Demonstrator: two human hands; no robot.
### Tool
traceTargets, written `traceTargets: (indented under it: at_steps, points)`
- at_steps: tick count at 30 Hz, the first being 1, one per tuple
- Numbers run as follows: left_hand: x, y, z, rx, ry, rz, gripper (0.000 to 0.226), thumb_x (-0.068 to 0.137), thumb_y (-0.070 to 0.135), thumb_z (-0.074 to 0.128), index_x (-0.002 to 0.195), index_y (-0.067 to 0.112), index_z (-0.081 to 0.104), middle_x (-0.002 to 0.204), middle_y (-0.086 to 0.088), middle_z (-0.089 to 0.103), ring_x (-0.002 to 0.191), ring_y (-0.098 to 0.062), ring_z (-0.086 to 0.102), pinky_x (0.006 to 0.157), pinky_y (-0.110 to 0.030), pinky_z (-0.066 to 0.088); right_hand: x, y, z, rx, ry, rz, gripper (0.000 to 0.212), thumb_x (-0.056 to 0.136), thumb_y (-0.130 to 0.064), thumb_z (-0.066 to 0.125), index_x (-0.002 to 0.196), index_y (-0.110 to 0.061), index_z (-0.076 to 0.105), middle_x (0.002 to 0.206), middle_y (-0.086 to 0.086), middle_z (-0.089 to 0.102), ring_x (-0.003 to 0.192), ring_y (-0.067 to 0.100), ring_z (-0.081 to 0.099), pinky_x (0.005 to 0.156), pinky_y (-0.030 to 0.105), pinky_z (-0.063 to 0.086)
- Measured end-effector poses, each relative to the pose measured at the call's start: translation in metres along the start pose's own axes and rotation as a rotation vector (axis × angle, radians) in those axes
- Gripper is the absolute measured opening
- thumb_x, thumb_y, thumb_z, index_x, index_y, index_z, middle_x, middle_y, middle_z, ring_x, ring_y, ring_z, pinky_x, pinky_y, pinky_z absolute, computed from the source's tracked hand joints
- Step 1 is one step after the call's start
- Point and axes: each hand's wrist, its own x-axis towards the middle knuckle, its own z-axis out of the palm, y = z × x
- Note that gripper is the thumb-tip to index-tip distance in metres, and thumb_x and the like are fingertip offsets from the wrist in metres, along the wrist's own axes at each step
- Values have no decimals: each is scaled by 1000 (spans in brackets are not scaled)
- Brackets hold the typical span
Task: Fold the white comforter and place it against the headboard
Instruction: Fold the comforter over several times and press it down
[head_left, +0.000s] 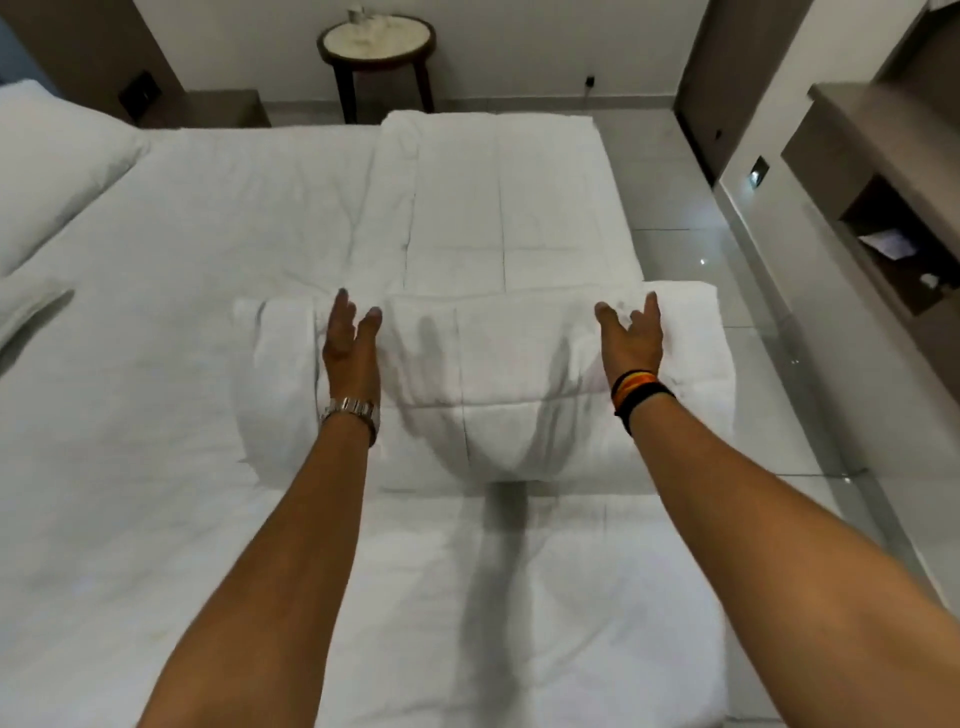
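Fingers (343, 317) spread, resting atop rolled white comforter (498, 384) fold

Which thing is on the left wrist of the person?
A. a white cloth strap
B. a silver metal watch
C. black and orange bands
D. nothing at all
B: a silver metal watch sits on the wrist of the left hand, which lies open on the folded comforter; the black and orange bands are on the right wrist.

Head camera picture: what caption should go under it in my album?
Both open hands, left and right, press on the folded white comforter.
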Motion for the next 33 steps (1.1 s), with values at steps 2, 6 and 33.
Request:
traceTargets:
  at_steps: [2,6,33]
  points:
    - [18,-9,12,75,-62,8,58,103,27,63,158,27,45,161,0,46,143,-9,45,97,-3,38,14,16,8,-106,27,-56,80,100,-28,71,166,-18,27,168,9,35,154,22,35,123,27,28]
    - [1,-80,5,493,164,63,67,104,36,62,163,22,35,173,-9,25,160,-25,23,128,-35,25,-7,103,12,-394,295,70,87,99,-43,69,167,-18,22,175,18,10,161,32,10,130,47,12]
    - [-66,-103,-3,-156,478,-363,117,70,27,96,162,39,27,134,17,45,109,-8,50,95,-17,35,-44,106,-5,239,494,288,124,60,-49,99,158,-35,25,123,1,56,102,20,54,88,30,40]
